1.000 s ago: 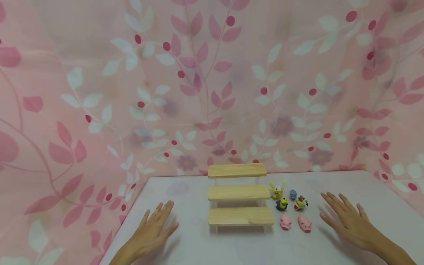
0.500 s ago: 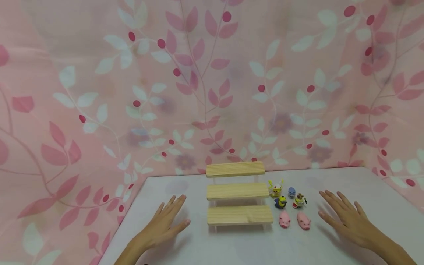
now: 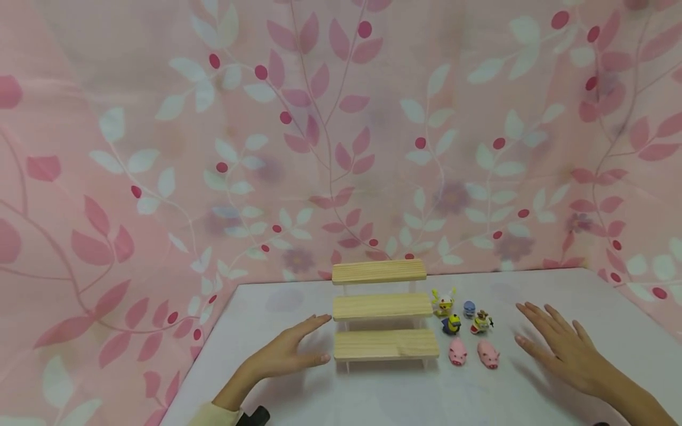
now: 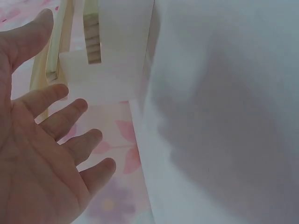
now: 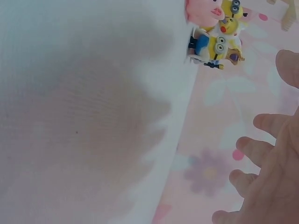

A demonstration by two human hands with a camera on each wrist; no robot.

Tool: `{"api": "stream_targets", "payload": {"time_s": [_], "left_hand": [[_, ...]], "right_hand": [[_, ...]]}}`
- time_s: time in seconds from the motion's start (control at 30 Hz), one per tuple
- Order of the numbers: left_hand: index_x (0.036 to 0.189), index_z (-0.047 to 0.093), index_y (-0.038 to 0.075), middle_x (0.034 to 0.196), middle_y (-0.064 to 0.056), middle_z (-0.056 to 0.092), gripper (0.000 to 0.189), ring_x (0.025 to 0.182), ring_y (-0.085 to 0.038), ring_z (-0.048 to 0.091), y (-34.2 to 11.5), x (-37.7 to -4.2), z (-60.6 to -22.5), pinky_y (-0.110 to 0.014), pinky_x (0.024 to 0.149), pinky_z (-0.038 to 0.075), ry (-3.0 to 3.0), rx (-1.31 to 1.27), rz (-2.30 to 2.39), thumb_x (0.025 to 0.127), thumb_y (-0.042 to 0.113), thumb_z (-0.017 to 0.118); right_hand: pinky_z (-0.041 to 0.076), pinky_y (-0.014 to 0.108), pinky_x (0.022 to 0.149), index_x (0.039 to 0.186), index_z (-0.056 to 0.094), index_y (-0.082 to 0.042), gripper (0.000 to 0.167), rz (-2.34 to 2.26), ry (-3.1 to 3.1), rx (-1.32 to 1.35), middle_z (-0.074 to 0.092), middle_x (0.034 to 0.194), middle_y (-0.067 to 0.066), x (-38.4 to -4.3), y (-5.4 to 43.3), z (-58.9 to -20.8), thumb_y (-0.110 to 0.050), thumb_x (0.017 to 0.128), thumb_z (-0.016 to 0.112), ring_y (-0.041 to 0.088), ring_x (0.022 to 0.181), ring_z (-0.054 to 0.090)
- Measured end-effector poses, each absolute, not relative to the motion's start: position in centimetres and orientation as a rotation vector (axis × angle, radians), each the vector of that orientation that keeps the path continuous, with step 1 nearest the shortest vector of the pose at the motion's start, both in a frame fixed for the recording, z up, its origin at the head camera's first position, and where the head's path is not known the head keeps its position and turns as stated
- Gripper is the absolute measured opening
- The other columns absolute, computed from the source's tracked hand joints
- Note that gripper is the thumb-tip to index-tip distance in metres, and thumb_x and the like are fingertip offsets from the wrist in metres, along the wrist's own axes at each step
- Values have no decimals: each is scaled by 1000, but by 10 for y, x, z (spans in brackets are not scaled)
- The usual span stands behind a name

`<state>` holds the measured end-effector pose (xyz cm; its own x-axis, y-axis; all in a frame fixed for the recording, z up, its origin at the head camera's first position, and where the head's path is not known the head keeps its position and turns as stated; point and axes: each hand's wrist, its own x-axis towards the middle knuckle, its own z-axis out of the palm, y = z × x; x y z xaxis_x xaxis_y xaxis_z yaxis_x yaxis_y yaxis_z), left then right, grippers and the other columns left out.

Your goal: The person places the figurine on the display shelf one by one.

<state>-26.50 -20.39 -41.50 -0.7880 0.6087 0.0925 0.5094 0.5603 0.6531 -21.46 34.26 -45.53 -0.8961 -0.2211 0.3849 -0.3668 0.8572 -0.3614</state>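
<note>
A three-step display stand with pale wooden boards stands mid-table. My left hand hovers at its left end, fingers extended and thumb apart. In the left wrist view, this hand is beside the stand's whitish side panel; contact cannot be told. To the stand's right are two pink toy pigs, a dark-clad yellow figurine, a yellow-eared figurine, a small blue figurine and a hatted minion figurine. My right hand is held right of them, fingers spread, holding nothing.
A white-covered table bears everything. Behind and at the sides hangs a pink leaf-patterned cloth. A black device sits at my left wrist by a pale sleeve.
My left hand has moved right across the table to the stand's left end, turning its palm toward it. My right hand stays nearly still. Stand and figurines have kept their places.
</note>
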Motion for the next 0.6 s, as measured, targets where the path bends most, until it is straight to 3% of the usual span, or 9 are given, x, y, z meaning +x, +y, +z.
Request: {"api": "stream_targets", "payload": {"time_s": [0.17,0.47,0.53,0.6], "left_hand": [[153,36,17,155,-4,37,77,142,-32,31,-195,-265,-422,-61,110,29,2603,948,1075,90,44,71],[149,43,11,150,-5,44,72,138,-32,38,-184,-263,-434,-59,108,33,2582,986,1078,91,44,70],[148,44,12,149,-4,46,69,138,-32,39,-183,-262,-434,-59,108,34,2586,988,1085,91,43,70],[147,46,16,148,-4,47,67,137,-31,41,-182,-262,-435,-58,108,35,2598,989,1084,91,43,70]], "right_hand": [[-24,65,104,158,24,-18,68,622,-2692,442,32,152,24,-215,345,-453,-34,100,56,46,145,8],[-19,70,103,157,27,-17,66,658,-2731,424,33,151,27,-213,346,-454,-36,101,55,52,142,10],[-14,73,104,156,28,-17,66,661,-2729,422,34,150,27,-213,347,-453,-36,100,57,53,141,13],[-1,79,102,155,30,-15,66,658,-2715,429,36,149,27,-213,347,-452,-35,99,59,55,138,18]]}}
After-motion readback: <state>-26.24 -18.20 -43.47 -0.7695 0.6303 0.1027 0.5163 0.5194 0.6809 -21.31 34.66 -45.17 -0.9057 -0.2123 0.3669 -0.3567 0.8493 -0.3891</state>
